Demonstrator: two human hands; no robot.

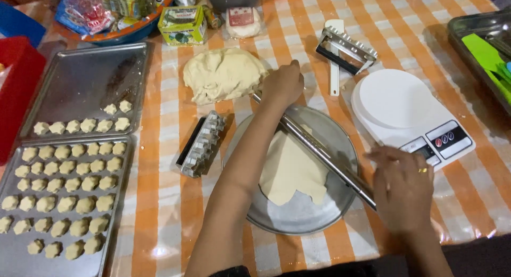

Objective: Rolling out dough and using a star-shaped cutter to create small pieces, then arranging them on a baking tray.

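Note:
My left hand (282, 85) grips the far end of a thin metal rolling pin (319, 152). My right hand (402, 189) holds its near end. The pin lies diagonally across a flattened sheet of pale dough (290, 173) on a round metal plate (306, 216). A big lump of dough (223, 75) rests on the tablecloth just beyond my left hand. My left forearm crosses the plate's left side and hides part of it.
Two baking trays (80, 80) on the left hold several small cut dough shapes (64, 186). A metal cutter (202, 144) lies left of the plate, another cutter (348, 51) at the back. A white kitchen scale (407, 109) stands right; packets and a bowl at the far edge.

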